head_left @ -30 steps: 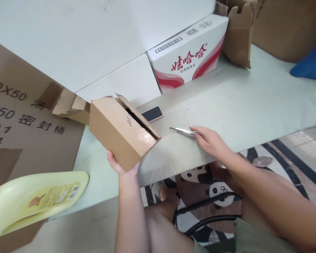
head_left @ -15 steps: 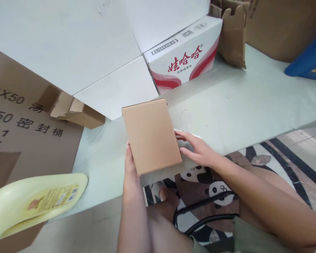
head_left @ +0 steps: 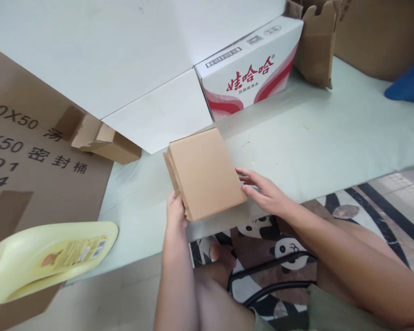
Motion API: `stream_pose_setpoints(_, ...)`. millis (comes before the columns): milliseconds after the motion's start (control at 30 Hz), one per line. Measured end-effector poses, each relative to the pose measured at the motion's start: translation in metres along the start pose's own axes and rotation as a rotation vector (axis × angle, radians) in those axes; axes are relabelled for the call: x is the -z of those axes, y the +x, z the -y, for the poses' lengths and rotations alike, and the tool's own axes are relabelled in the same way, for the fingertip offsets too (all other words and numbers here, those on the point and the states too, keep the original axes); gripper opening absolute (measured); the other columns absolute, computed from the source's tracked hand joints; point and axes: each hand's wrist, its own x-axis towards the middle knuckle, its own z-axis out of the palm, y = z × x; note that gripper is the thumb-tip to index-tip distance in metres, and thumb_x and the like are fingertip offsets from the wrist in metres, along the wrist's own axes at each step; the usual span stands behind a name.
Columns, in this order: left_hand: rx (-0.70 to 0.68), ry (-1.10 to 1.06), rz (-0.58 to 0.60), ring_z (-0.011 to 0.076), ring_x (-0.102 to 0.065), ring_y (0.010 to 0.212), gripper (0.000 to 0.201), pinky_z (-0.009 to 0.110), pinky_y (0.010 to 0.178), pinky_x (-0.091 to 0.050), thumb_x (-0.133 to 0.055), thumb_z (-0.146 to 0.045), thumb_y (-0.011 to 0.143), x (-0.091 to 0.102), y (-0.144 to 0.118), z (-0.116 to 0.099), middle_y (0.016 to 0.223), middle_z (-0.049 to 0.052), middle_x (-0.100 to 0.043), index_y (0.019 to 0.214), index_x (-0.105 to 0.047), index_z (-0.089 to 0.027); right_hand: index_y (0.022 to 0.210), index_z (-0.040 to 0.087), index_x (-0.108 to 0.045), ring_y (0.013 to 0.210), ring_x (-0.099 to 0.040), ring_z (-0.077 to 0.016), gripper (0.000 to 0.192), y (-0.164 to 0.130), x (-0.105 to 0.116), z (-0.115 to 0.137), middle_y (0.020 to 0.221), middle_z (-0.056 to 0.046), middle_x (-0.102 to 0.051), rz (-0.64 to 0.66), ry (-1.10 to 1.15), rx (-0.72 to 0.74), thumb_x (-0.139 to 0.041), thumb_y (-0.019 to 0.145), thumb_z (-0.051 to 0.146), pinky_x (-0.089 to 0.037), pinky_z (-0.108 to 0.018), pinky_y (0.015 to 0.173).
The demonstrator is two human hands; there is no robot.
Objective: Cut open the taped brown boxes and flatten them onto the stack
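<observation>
Small cardboard box [head_left: 207, 172] sits between both hands, long axis running away from the person. Left hand [head_left: 176, 212] fingers clamp its near-left corner; right hand [head_left: 265, 193] fingers lie spread against its right edge.

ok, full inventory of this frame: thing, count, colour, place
small cardboard box: 1, brown, on the table near its front edge, between both hands
table: 1, pale green top, across the middle
water carton: 1, white with red print, back of the table
white panels: several, white, back left
opened small carton: 1, brown, left of the held box
large printed cardboard: 1, brown with black lettering, far left
jug: 1, pale yellow, lying lower left
torn cardboard boxes: at least 2, brown, top right
blue object: 1, right edge, cut off
panda mat: 1, brown, black and white, floor under the table
left hand: grips the box's near left edge
right hand: fingers against the box's right side
</observation>
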Motion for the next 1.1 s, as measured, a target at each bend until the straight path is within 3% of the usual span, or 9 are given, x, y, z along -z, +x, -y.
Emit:
stream_pose_setpoints(100,-0.013,-0.082,-0.021,0.0172,-0.069,0.057,0.036,0.026,0.055,-0.055,-0.086,-0.028,0.050,-0.001,0.000,-0.004,0.071,0.003,-0.074,0.079,-0.068,-0.016,0.151,0.028,-0.046,0.133,-0.061,-0.0320,0.053,0.000,0.002,0.001,0.152,-0.014,-0.055,-0.044,0.000,0.000,-0.049,0.101,0.043,-0.054,-0.055,0.106)
stream_pose_setpoints(300,-0.136,-0.232,-0.020,0.0187,-0.071,0.067,0.042,0.028,0.062,-0.058,-0.091,-0.027,0.048,-0.005,-0.003,-0.006,0.076,0.003,-0.076,0.082,-0.068,-0.018,0.152,0.027,-0.044,0.137,-0.057,-0.0344,0.061,0.000,0.004,-0.003,0.154,-0.015,-0.053,-0.094,-0.045,0.014,-0.055,0.097,0.051,-0.049,-0.059,0.112)
stream_pose_setpoints(567,-0.145,-0.291,-0.046,0.0169,-0.071,0.067,0.050,0.026,0.062,-0.057,-0.097,-0.034,0.047,-0.004,0.001,-0.005,0.081,0.002,-0.077,0.086,-0.070,-0.019,0.152,0.028,-0.043,0.137,-0.055,-0.0345,0.059,-0.002,0.006,-0.004,0.155,-0.015,-0.049,-0.097,-0.094,0.001,-0.054,0.098,0.050,-0.051,-0.060,0.110)
stream_pose_setpoints(833,-0.142,-0.260,0.010,0.0195,-0.073,0.075,0.049,0.029,0.071,-0.059,-0.095,-0.037,0.052,-0.004,-0.005,-0.009,0.089,0.005,-0.079,0.093,-0.075,-0.020,0.150,0.029,-0.043,0.142,-0.049,-0.0338,0.059,0.000,0.006,-0.001,0.154,-0.015,-0.048,-0.095,-0.125,0.033,-0.052,0.098,0.055,-0.051,-0.057,0.109)
stream_pose_setpoints(1100,-0.133,-0.238,0.036,0.0216,-0.073,0.077,0.050,0.032,0.072,-0.059,-0.093,-0.035,0.051,-0.003,-0.012,-0.014,0.089,0.004,-0.078,0.095,-0.075,-0.022,0.150,0.028,-0.044,0.131,-0.057,-0.0353,0.059,-0.001,0.006,0.001,0.150,-0.016,-0.052,-0.058,-0.190,-0.016,-0.051,0.097,0.052,-0.053,-0.059,0.103)
